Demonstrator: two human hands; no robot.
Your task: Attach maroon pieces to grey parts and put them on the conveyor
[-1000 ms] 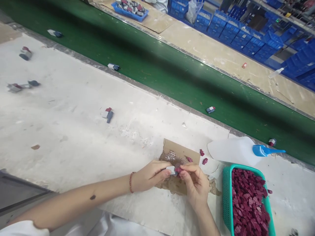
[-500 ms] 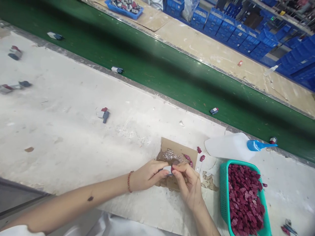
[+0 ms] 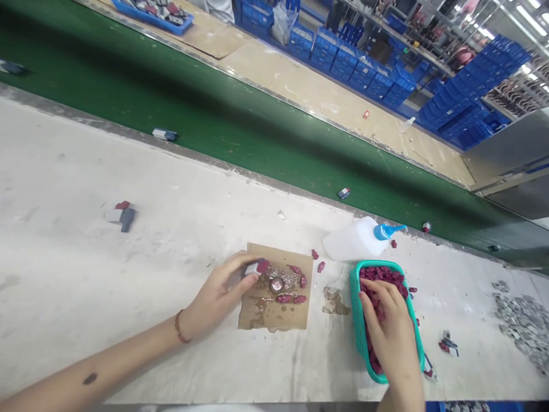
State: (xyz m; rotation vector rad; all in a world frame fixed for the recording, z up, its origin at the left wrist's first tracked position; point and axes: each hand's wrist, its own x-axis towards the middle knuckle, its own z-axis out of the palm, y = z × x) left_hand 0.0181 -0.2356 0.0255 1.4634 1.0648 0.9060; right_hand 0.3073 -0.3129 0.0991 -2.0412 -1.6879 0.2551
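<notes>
My left hand (image 3: 221, 294) is closed on a small plastic part (image 3: 254, 268) with white, dark blue and maroon sections, held over the upper left of a cardboard piece (image 3: 272, 317). On the cardboard lie several maroon pieces (image 3: 283, 298) around a small round object (image 3: 277, 284) in a wet, shiny patch. My right hand (image 3: 392, 326) reaches over a green basket (image 3: 355, 320) filled with small maroon pieces (image 3: 388, 274). Its thumb and index finger are apart at the basket's left side, and no piece shows between them.
A white squeeze bottle (image 3: 354, 240) with a blue nozzle lies behind the basket. Beyond the worktop runs a green conveyor belt (image 3: 257, 146) carrying scattered assembled parts (image 3: 343, 193). Another part (image 3: 122, 216) rests at left. Grey pieces (image 3: 525, 329) are heaped at right.
My hands have parted: the right moved from the held part over to the basket, while the left shifted left and up with the part. The whole view has swung to the right.
</notes>
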